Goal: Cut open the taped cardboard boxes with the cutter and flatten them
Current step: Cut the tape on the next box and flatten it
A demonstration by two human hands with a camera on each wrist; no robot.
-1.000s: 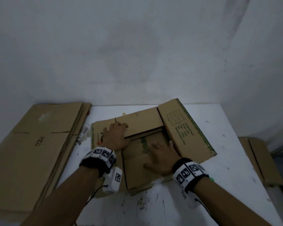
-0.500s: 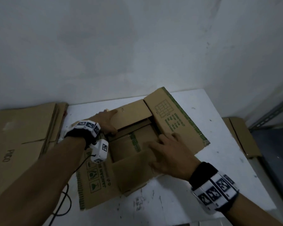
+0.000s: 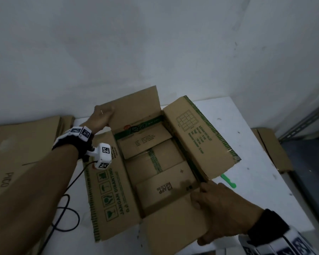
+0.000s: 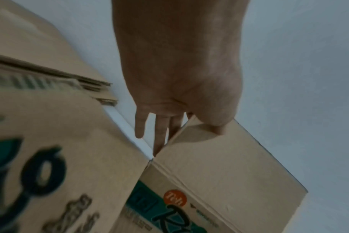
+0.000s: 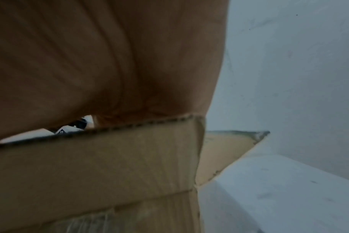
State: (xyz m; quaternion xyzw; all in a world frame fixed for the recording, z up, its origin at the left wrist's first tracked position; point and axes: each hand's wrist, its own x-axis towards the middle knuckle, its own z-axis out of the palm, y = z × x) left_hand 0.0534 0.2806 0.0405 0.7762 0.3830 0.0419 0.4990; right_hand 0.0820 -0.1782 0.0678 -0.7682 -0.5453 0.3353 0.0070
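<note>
White table against grey wall; our left hand grasps far flap of open box, right hand grasps near flap; green cutter beside box

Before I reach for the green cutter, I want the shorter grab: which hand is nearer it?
Right. The right hand grips the box's near flap, just left of the green cutter; the left hand holds the far flap across the box.
</note>
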